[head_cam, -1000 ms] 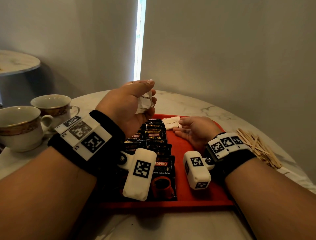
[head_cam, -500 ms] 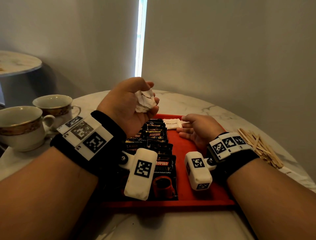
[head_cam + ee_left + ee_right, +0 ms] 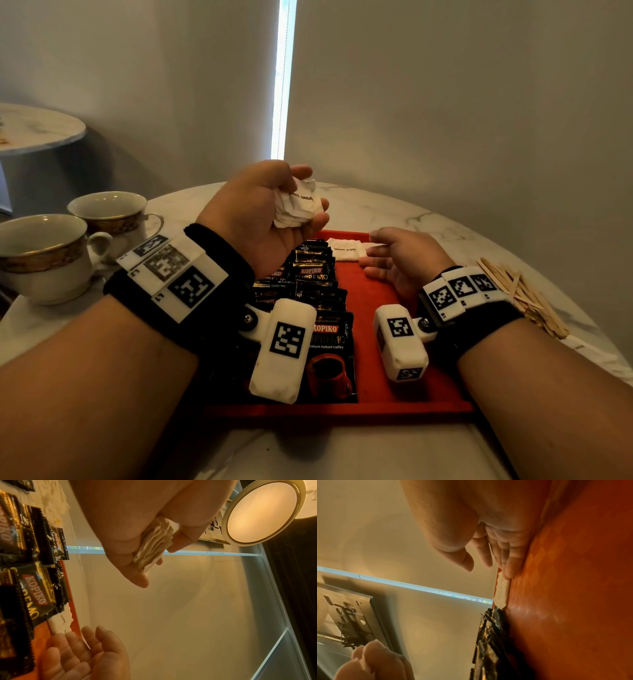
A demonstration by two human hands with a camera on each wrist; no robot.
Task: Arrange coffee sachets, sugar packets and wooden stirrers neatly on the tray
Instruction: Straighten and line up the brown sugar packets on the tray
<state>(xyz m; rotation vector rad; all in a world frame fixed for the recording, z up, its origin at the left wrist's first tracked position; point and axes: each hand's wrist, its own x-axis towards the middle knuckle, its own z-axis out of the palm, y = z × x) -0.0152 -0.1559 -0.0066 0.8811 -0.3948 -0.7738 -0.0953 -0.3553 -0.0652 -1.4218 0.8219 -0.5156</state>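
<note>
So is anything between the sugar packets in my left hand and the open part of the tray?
Only the right hand, resting open on the tray beside the laid sugar packet; otherwise bare red.
</note>
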